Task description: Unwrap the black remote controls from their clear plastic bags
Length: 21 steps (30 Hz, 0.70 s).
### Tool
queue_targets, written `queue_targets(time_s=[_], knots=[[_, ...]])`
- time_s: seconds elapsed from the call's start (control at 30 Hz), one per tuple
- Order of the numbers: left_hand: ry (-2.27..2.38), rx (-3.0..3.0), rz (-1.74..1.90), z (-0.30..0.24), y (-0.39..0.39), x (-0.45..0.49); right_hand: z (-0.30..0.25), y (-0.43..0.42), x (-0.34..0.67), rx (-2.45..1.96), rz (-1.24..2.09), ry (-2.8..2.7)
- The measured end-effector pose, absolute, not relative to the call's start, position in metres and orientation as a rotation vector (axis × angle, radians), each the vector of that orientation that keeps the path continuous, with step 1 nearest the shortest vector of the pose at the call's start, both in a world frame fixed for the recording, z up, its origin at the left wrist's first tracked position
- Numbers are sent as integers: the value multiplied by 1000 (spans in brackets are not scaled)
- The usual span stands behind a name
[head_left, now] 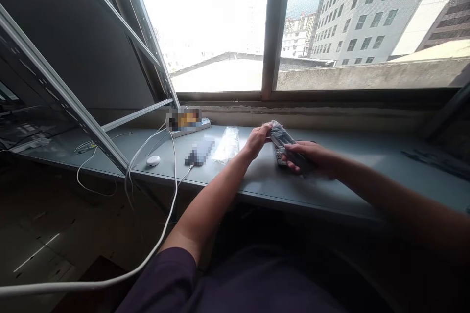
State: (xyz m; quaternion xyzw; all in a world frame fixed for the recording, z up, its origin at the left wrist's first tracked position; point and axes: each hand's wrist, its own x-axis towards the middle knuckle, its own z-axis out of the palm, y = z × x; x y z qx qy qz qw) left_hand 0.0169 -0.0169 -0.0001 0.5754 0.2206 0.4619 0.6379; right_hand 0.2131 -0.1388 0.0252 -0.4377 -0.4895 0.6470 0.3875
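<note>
L hand (259,141) is at the far end of a crinkly clear plastic bag (279,133), fingertips pinched together on it. R hand (306,155) is clamped round the bag's near part, thumb on top, fingers curled under. Bag is held slantwise just above the grey desk (253,176), R of centre; contents look long & dark, but glare + motion blur mean can't tell exactly what. Partly hidden under bag & R hand: dark keypad (279,156) w/ rows of small pale buttons, markings too small to read.

L of the hands, a 2nd clear plastic bag (226,145) lies flat on desk; can't tell if anything's in it. Just beside it, a phone-like slab (201,151), white cable (188,173) at its near end; pixelation hides any label. Further L, white round puck (153,161). Behind, nr the wall, white power strip (205,123) w/ yellow-and-dark item (185,119) at it, also pixelated, so any lettering's unreadable.
</note>
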Motion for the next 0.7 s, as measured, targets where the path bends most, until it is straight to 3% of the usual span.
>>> queue_targets(time_s=[0.33,0.7], knots=[[515,1338,847,0,-18,14,23,-141,210,-1084,1658,-1195],[469,1315,948,6,-22,11,28,-143,207,-1091,1667,-1145]])
